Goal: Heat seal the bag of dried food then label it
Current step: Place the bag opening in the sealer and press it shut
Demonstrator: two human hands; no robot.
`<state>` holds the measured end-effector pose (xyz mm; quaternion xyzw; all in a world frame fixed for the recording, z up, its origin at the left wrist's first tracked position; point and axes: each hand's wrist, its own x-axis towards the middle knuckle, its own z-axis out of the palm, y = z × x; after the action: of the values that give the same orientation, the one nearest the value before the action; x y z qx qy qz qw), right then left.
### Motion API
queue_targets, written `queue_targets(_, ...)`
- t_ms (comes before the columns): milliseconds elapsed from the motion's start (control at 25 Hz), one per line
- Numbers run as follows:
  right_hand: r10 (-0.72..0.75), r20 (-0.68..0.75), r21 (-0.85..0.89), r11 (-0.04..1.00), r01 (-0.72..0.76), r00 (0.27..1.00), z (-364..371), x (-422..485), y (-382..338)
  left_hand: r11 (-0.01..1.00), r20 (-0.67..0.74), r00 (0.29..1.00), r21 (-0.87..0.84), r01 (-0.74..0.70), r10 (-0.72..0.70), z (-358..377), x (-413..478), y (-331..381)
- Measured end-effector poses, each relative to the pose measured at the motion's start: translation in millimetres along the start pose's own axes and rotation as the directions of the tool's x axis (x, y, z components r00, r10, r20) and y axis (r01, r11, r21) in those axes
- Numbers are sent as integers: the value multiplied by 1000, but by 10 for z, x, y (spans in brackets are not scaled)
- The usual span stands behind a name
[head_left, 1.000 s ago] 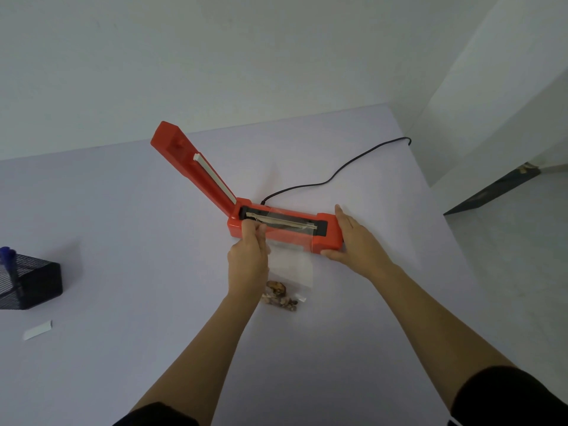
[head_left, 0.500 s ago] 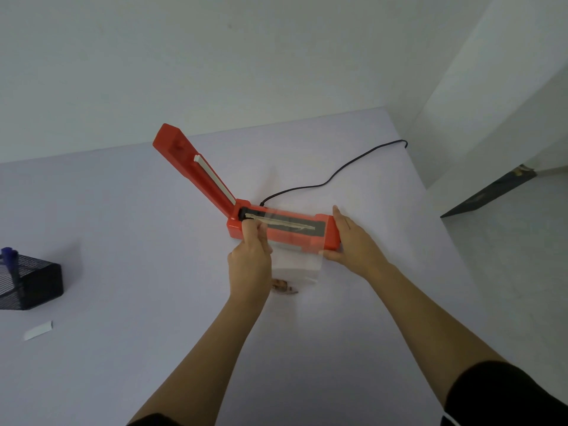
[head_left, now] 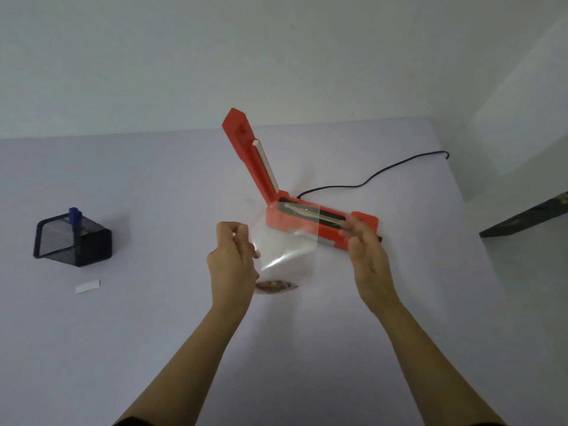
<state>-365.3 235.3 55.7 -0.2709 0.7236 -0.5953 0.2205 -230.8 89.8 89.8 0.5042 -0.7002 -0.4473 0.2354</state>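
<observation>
Item: pale lilac table (head_left: 123, 333) against a white wall (head_left: 153, 56), bearing an orange heat sealer (head_left: 319, 224) (lid raised, black cord (head_left: 368, 177) trailing right), mesh pen holder (head_left: 73, 241) and white label (head_left: 88, 286) at far left. I log the left hand (head_left: 232, 259) pinching the clear bag (head_left: 285, 250) by its left edge, dried food (head_left: 275, 285) at the bottom. The right hand (head_left: 365, 253) is loose-fingered and blurred beside it. Change: the bag is lifted off the sealing bar and held just before the sealer, and the right hand is off the sealer's end.

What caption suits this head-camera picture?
Left hand pinches a clear bag of dried food before the open red sealer, right hand open nearby.
</observation>
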Motion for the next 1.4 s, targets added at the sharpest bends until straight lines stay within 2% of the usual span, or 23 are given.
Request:
queue_targets(80,35,151,51,998,-43,988,410,-214,-36,999,-17,999,-6,52,-52,-217,-36,-134)
queue_targets(160,94,231,13,995,-99,968,794,-354,-18,995,-31,995,-14,100,-100,-437,-66,-282)
queue_targets(320,123,300,-118,989,-91,946,1333,-606,-6,976,-15,976,-20,215,-215,-813,-74,-650)
queue_targets(480,191,338,-181,974,-136,922,1653,-756,65,967,27,970,90,238,-241,-1051,28,-1099)
queue_targets(720,323,254,-333,914,-231,912,2001,-679,396,950,78,954,142,278,-291,-926,318,-1645)
queue_targets(960,255,100,-544,823,-162,962,2110,-529,549,920,15,998,388,56,-67,-834,508,-1824)
queue_targets(1160,204,36,-592,793,-143,978,2177,-518,569,919,30,999,394,-3,-10,-815,551,-1970)
queue_targets(1400,276,-14,-617,754,-226,961,2210,-467,543,925,8,999,379,33,-38,-800,547,-1963)
